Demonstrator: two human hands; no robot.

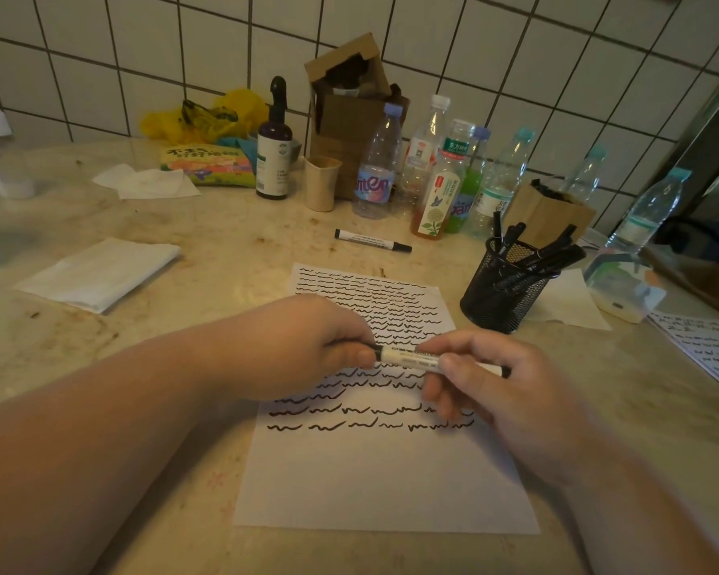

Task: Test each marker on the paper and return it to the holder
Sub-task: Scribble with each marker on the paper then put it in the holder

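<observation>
Head view: both hands meet over the paper [385,471], which lies flat on the bench [150,354]. The right hand [503,392] has its grip closed round the white barrel of a marker [409,359], held level above the scribbled lines. The left hand [308,346] pinches the marker's dark cap end, so the grip there is narrow; likely pulling the cap off or pushing it on, cannot tell which. Wavy test strokes fill the sheet's upper half; the lower part is blank, room for more. The mesh holder [501,296] stands just beside the paper's far right corner, within easy reach, with several markers leaning in it. A second marker [372,240] lies apart on the bench beyond the sheet.
</observation>
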